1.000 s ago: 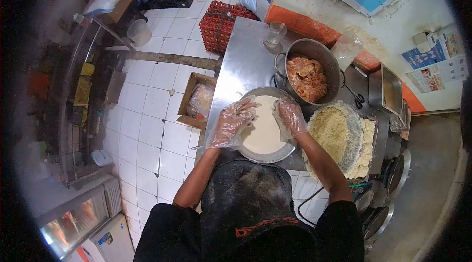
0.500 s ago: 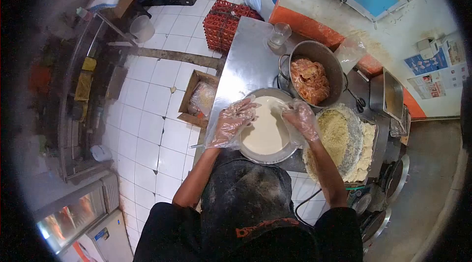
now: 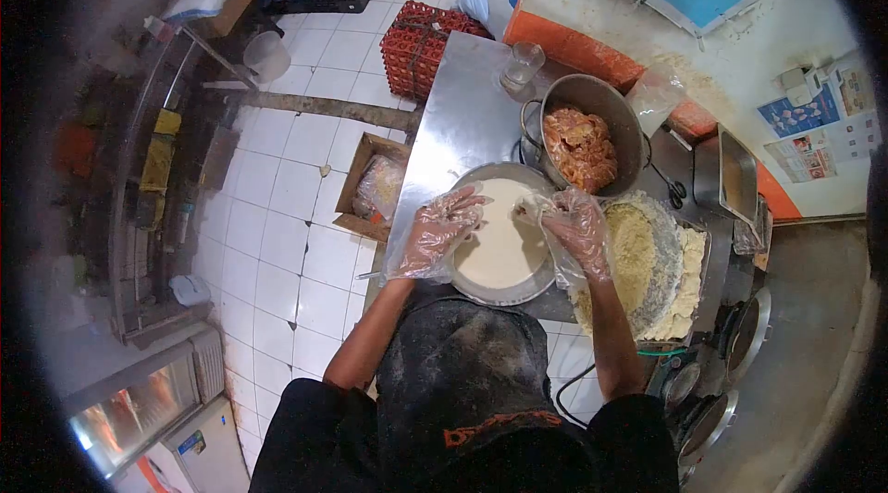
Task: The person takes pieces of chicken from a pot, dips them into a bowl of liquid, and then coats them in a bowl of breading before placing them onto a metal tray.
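A round metal bowl of pale batter [image 3: 502, 243] stands on the steel table's front part. My left hand [image 3: 439, 232], in a clear plastic glove, hovers over the bowl's left side with its fingers spread and nothing in them. Over the right side is my gloved right hand [image 3: 572, 227], fingers curled towards the batter; whether they hold anything is too small to make out. Behind it sits a deep pot of raw marinated meat [image 3: 580, 149]. A bowl of yellowish flour [image 3: 629, 257] lies right of my right hand, on a tray of crumbly flour [image 3: 686, 285].
A clear jug [image 3: 523, 66] stands at the table's back. Scissors [image 3: 677, 193] and a steel container [image 3: 726, 180] are at the right. Red egg trays [image 3: 421, 47] and a cardboard box [image 3: 350, 223] are on the left. Pans [image 3: 747, 336] stand at the lower right.
My right hand has shifted slightly right, and its fingers have turned inward over the batter. My left hand has barely moved.
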Demonstrator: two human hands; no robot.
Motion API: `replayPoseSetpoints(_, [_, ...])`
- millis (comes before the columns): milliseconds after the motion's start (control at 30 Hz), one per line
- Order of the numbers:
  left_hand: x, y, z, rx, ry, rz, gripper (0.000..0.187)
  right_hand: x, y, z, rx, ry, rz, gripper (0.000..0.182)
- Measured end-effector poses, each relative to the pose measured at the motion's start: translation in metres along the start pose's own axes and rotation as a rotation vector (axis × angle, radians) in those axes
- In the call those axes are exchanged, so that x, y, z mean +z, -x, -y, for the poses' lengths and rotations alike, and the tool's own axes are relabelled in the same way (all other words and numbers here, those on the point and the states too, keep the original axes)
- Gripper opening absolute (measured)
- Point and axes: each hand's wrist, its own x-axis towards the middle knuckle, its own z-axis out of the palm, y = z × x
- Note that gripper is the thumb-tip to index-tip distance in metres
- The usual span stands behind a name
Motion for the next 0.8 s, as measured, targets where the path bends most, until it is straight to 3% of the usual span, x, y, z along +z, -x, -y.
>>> replayPoseSetpoints(33, [0.004,0.001,-0.003,-0.194,0.267,-0.068,0.057,0.001,0.003,0.001,-0.044,0.053,-0.025,0.041])
replayPoseSetpoints(100, [0.012,0.004,0.0,-0.283,0.37,-0.134,0.057,0.001,0.004,0.008,-0.09,0.105,-0.049,0.041])
replayPoseSetpoints(133, [0.012,0.004,0.001,-0.371,0.471,-0.201,0.058,-0.002,0.001,0.014,0.015,0.093,-0.018,0.04])
replayPoseSetpoints(167, [0.012,0.006,0.005,-0.371,0.47,-0.205,0.058,-0.003,0.001,0.019,0.122,0.081,0.015,0.04])
replayPoseSetpoints(300, [0.01,0.006,0.007,-0.324,0.477,-0.186,0.056,0.022,0.006,0.004,0.095,0.263,-0.048,0.039])
replayPoseSetpoints(367, [0.012,0.007,0.016,-0.28,0.525,-0.161,0.056,0.043,0.012,-0.008,-0.113,0.394,-0.044,0.036])
replayPoseSetpoints(400, [0.016,0.006,0.034,-0.32,0.437,-0.197,0.056,0.067,0.02,-0.027,-0.11,0.394,-0.045,0.036])
replayPoseSetpoints(467, [0.02,0.005,0.043,-0.358,0.344,-0.231,0.056,0.126,0.045,-0.073,-0.277,-0.057,-0.066,0.032])
replayPoseSetpoints(567, [0.019,0.006,0.038,-0.278,0.333,-0.253,0.055,0.164,0.079,-0.09,-0.244,-0.191,0.037,0.027])
replayPoseSetpoints(667, [0.013,0.011,0.038,-0.303,0.24,-0.267,0.055,0.08,0.042,0.05,-0.06,0.302,0.357,0.025])
replayPoseSetpoints(800, [0.011,0.009,0.031,-0.396,0.18,-0.328,0.056,0.029,0.023,0.063,0.145,0.024,0.265,0.024])
